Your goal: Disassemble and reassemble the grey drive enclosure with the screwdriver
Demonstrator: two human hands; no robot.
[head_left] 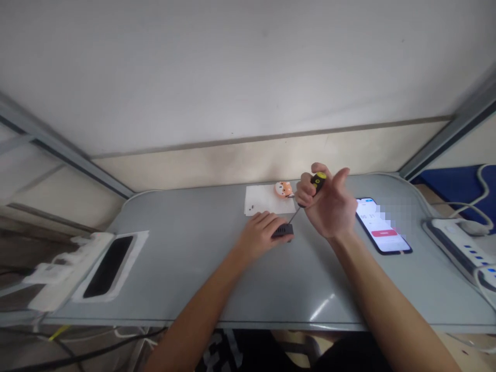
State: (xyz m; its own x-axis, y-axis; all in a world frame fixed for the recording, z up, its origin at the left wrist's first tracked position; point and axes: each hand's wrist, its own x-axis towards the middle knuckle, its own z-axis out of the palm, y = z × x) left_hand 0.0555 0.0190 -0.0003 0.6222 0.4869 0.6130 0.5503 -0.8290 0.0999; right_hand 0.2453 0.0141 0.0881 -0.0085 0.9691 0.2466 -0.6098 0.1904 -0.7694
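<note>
My left hand (pixel 260 235) grips a small black slotted block (pixel 285 231) low over the grey table. My right hand (pixel 327 204) is raised with the palm turned up, its fingers curled round the black and yellow handle of a screwdriver (pixel 318 181); the thumb sticks out. The thin shaft slants down and left, and its tip meets the top of the block. Behind the block, a white paper (pixel 263 199) bears a few tiny dark pieces (pixel 251 207), probably screws, and an orange and white animal-faced object (pixel 282 189).
A lit phone (pixel 383 227) lies right of my right forearm, with a white power strip (pixel 457 253) beyond it. At the left, a black phone (pixel 108 266) rests on white paper beside another power strip (pixel 73 274). A wall (pixel 194 165) backs the table.
</note>
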